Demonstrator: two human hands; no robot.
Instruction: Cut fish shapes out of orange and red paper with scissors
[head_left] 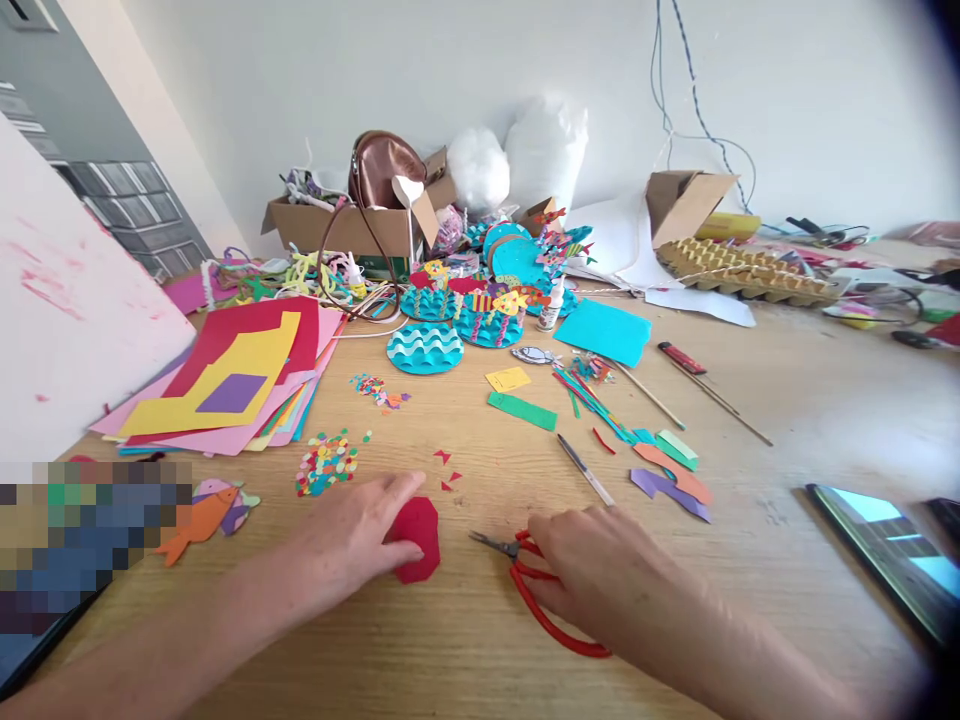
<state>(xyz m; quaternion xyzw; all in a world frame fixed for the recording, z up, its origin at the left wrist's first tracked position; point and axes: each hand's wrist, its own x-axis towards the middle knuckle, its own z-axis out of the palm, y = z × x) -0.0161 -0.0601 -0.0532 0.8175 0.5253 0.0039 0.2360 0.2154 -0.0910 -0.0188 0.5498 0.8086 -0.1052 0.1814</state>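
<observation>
My left hand (pixel 367 525) has its thumb on a red paper piece (pixel 421 540) with clipped corners, the fingers at its upper left edge. My right hand (pixel 592 570) is wrapped round the red handles of a pair of scissors (pixel 536 580). The blades point left towards the red paper, a short way apart from it, and look nearly closed. Small red paper triangles (pixel 444 457) lie on the table just beyond the paper. A pen (pixel 585 470) rests past my right hand. Orange and purple paper fish (pixel 199 520) lie left of my left hand.
Coloured paper sheets (pixel 225 370) are stacked at the left, with paper dots (pixel 328 462) nearer. Blue decorated discs (pixel 425 348) and a glue bottle (pixel 551 308) stand further back. Paper strips (pixel 592 405) and a phone (pixel 877 550) lie at the right. Boxes (pixel 337 228) line the wall.
</observation>
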